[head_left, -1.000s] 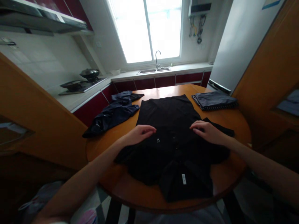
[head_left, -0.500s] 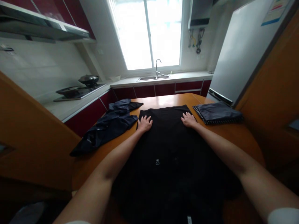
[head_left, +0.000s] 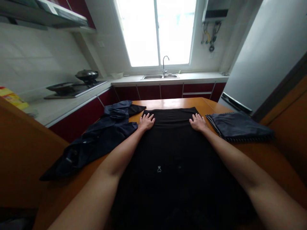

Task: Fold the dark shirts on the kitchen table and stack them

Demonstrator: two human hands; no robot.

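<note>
Black cloth fills the middle of the wooden worktop (head_left: pixel 165 103): a black shirt (head_left: pixel 170 147) lies spread there, its straight hem towards the far edge and its nearer part running down into shadow at the bottom of the view. A small pale emblem (head_left: pixel 159 169) sits on it left of centre, with a tiny round mark (perhaps a button, too dim to be sure) to the right of that.

The left hand (head_left: pixel 146 122) rests palm down near the shirt's far left corner, fingers spread and pointing forward, gripping nothing. The right hand (head_left: pixel 198 122) lies likewise near the far right corner, open, fingers apart, pressed on the cloth without a grasp. Shallow creases cross the fabric between the two hands, just short of the hem. Both forearms are bare and stretched well forward along the sides of the shirt.

Left of the shirt a dark blue garment (head_left: pixel 98 135) lies rumpled and unfolded, one part close to the left hand. On the right, a grey folded cloth (head_left: pixel 240 125) with a striped lower edge lies flat near the right hand. Beyond the worktop are a sink (head_left: pixel 153 77) with a tall faucet (head_left: pixel 163 65), beneath a bright window (head_left: pixel 136 35).
</note>
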